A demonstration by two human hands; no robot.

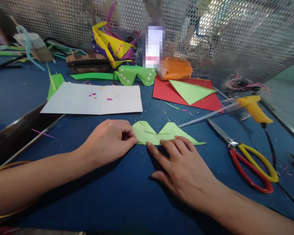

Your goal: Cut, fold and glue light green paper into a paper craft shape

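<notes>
Work surface seen from my own position, read from left to right. At the far left, a long dark bar (19, 130) lies slantwise on the blue table (127, 199), with a thin purple strip across its near part. Beyond its upper end stands a folded green piece (56, 84), just beside a white sheet (122, 106) scattered with small pink and yellow chips. A brown case (88, 63) lies behind that sheet. My left hand (105, 137) is curled, thumb and forefinger pinching the left end of the light green folded paper (149, 135). Farther back are a yellow paper form (123, 49) with pink squares and a green mask (126, 75) with white ones. The folded paper lies on the table directly before me, its long straight edge toward me and a V-shaped notch on the far side. My right hand (183, 166) is spread, grasping nothing; its fingertips rest along the near edge, its thumb held apart. Behind, an orange packet (178, 67) adjoins a red sheet (164, 91), which bears a light green triangle (189, 91). Rightward, a clear stick (208, 114) slants toward the folded paper, scissors (232, 143) lie with blades together, and a yellow glue gun (252, 106) trails its black cord (271, 147).
</notes>
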